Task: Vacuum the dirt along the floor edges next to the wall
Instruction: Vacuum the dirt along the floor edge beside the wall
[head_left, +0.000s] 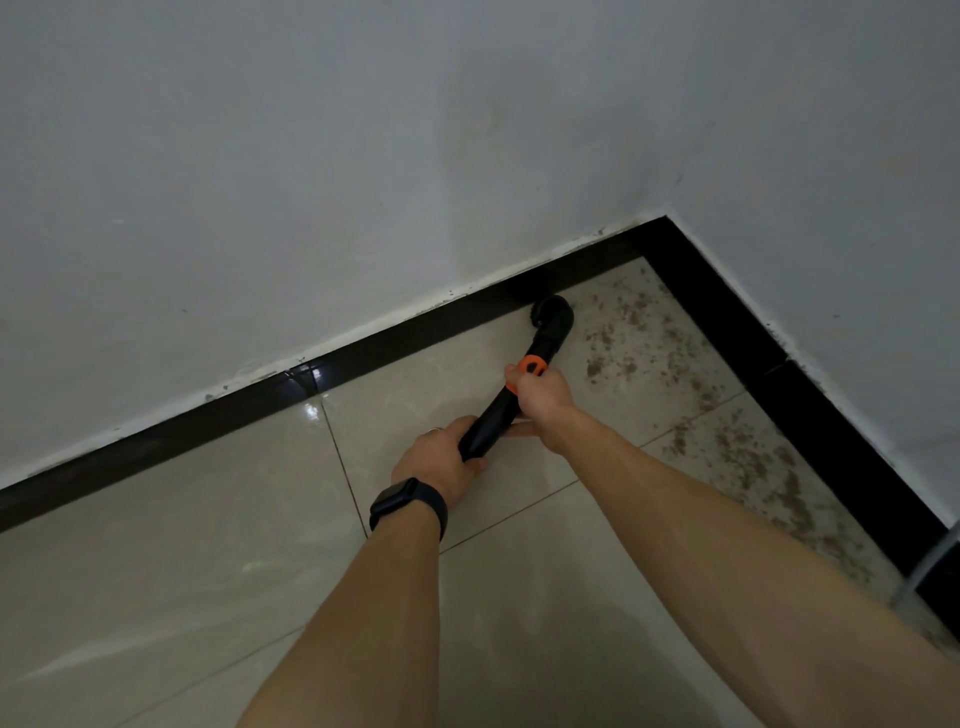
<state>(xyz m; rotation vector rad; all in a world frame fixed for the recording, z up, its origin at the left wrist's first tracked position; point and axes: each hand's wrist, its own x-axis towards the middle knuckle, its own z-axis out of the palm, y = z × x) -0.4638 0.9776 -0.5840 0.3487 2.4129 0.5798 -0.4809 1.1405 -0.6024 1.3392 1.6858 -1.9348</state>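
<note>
Both hands grip one black vacuum tube (492, 418), which slants across the floor (156, 545) towards its far corner. The left hand (441, 460) is clenched round the near end of the tube, fingers wrapped under it and the thumb side on top. The right hand (544, 392) grasps the tube higher up, fingers curled over it right at the orange collar (530, 367), part of which shows past the knuckles. The two hands are near each other on the tube, with a short bare stretch of it between them.

There is one round black brush head (554, 314) at the far end of the tube. It sits on the floor at the far edge, touching or just beside the black skirting (208, 421), a little left of the corner.

One watch (402, 503), dark with a dark strap, is on the left wrist.

Brown dirt (623, 332) lies in scattered specks and clumps just right of the brush, filling the far right corner of the floor and running in a band along the right edge beside the second run of skirting (810, 410). Two pale walls (311, 156) meet at that corner. The glossy beige tiles to the left of the brush look free of specks.
</note>
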